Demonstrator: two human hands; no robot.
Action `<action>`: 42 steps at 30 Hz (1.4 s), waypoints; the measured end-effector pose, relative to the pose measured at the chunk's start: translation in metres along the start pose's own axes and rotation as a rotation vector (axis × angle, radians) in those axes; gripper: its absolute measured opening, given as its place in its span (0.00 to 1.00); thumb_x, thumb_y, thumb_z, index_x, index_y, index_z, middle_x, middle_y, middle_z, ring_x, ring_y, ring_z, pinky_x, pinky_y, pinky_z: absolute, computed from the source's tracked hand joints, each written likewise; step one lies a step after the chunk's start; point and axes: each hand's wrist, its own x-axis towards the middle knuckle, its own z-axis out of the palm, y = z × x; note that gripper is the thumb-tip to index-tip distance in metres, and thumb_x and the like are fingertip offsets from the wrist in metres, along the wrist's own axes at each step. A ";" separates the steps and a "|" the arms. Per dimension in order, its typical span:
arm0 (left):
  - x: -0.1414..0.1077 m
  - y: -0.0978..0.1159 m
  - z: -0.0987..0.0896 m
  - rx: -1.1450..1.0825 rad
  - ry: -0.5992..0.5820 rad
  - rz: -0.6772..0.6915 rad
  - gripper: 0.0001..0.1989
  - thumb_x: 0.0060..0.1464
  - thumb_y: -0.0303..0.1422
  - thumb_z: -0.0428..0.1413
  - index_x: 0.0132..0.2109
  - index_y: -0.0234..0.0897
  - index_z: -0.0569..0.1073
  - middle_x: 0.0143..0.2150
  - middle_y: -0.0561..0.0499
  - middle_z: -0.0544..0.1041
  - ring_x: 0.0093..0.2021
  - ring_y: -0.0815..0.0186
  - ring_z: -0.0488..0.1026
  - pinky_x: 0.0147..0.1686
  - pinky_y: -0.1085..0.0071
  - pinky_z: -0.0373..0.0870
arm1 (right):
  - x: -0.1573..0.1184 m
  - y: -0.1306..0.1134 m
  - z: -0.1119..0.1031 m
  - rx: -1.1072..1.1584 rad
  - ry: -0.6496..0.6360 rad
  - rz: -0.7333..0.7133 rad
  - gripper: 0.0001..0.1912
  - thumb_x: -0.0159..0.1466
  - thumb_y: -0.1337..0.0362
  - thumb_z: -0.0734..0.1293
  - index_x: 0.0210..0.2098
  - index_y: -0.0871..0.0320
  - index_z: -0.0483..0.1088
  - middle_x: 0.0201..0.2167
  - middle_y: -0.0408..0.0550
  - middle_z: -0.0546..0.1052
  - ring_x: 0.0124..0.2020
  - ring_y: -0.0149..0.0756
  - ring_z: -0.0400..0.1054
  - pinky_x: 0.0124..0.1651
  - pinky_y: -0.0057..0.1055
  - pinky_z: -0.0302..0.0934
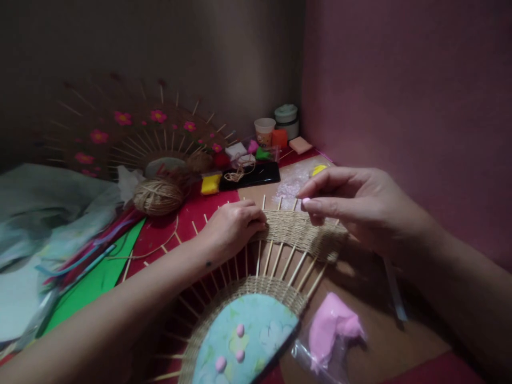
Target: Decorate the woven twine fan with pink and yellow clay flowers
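Head view, fan: the woven fan (292, 229) lies at the near side of the surface (400, 341), its sticks spreading from the inner weave to the outer band and past it.
Blue panel: the half-round panel (264, 314) fills the fan's middle by the near edge, with three small pink balls (240, 330) on it.
My left hand: the left hand (240, 221) is palm down on the outer band, fingers curled and close together; I cannot tell whether they grip it.
My right hand: the right hand (360, 208) is above the band's right end, thumb and forefinger nearly closed on a pink bead (306, 201), other fingers bent.
Pink clay: the clay (328, 325) sits in clear wrap just right of the panel.
Left side: a twine ball (159, 196) rests beyond a green sheet (92, 298).
Far edge: a black phone (268, 173) has a yellow packet (210, 184) beside its left end; a cup (264, 130) and a jar (286, 120) stand near the far right corner.
Far left: a second fan (132, 133) with pink flowers stands by the dark wall.
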 end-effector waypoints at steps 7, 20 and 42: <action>-0.014 0.002 0.001 0.171 -0.087 0.128 0.12 0.62 0.29 0.46 0.38 0.34 0.74 0.34 0.50 0.69 0.33 0.68 0.66 0.31 0.73 0.63 | -0.001 -0.003 0.001 -0.040 -0.013 -0.007 0.02 0.54 0.65 0.72 0.28 0.52 0.77 0.24 0.40 0.74 0.24 0.28 0.67 0.28 0.27 0.64; -0.027 0.010 0.002 0.249 -0.117 0.141 0.14 0.62 0.27 0.43 0.49 0.35 0.70 0.40 0.45 0.70 0.39 0.62 0.66 0.40 0.65 0.66 | -0.002 -0.004 0.003 -0.065 0.001 0.022 0.04 0.52 0.62 0.73 0.28 0.54 0.77 0.25 0.42 0.75 0.24 0.29 0.67 0.26 0.26 0.65; -0.064 -0.008 -0.038 0.095 0.194 -0.035 0.14 0.60 0.34 0.48 0.41 0.33 0.76 0.37 0.47 0.73 0.32 0.68 0.71 0.31 0.72 0.66 | 0.016 0.013 0.027 -0.794 -0.258 0.027 0.07 0.56 0.71 0.65 0.29 0.57 0.75 0.28 0.46 0.78 0.28 0.34 0.70 0.31 0.31 0.61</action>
